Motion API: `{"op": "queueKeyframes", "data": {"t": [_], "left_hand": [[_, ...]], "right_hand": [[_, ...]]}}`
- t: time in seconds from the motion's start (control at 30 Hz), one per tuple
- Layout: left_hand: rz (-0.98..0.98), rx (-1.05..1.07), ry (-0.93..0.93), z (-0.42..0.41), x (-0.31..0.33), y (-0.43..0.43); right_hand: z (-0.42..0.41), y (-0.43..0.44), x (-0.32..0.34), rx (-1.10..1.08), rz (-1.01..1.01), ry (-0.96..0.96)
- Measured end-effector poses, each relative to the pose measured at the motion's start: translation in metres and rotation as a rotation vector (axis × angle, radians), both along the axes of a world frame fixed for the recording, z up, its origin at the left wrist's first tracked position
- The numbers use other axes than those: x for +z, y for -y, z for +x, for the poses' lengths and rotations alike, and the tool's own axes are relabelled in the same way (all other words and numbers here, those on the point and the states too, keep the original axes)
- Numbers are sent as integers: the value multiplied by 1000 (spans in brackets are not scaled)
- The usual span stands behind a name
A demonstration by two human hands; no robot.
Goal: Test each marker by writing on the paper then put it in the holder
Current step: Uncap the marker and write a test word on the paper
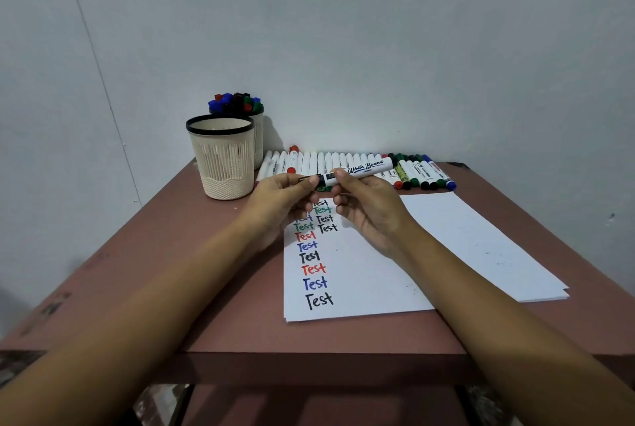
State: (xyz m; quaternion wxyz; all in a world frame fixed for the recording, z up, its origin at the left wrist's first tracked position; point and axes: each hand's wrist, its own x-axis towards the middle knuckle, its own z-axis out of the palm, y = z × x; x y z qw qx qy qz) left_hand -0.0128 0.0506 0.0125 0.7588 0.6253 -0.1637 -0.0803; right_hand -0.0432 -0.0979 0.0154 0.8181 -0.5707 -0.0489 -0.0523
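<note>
While our right hand (367,206) grips the barrel of the black marker (364,169) and our left hand (285,199) pinches its cap end, we hold it roughly level above the paper (378,274), likely to work the cap, with the holder (221,157) at left and spare markers (326,161) rowed behind.

I'm standing in a bare corner of a plain room, set up as a makeshift desk spot. A pale painted wall (378,30) rises right behind a small reddish-brown table (171,254) with scuffed edges. On it lies stationery: sheets of paper (371,274), a row of markers (343,161), and a cream plastic holder (223,164) with a second holder (258,140) behind it. Whether it's a home or an office, I cannot tell.
</note>
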Motion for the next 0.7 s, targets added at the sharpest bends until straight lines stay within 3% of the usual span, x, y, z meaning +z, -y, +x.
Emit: {"op": "queueKeyframes", "data": {"t": [0.13, 0.23, 0.3, 0.37, 0.43, 0.5, 0.6, 0.7], "left_hand": [[14, 124, 51, 4, 2, -2], [136, 387, 204, 3, 3, -5], [184, 540, 343, 0, 7, -8], [263, 637, 483, -2, 15, -11], [353, 695, 580, 4, 27, -16], [436, 737, 649, 16, 42, -23], [472, 768, 664, 39, 74, -37], [540, 863, 668, 69, 109, -56]], "right_hand": [[0, 2, 3, -40, 52, -64], [5, 14, 7, -222, 64, -141], [12, 23, 5, -402, -143, -204], [17, 27, -3, -550, -533, -160], [16, 25, -14, -543, -955, -3], [16, 20, -24, -445, -1244, 109], [16, 15, -29, -360, -1504, 158], [16, 15, -31, -336, -1568, 166]]}}
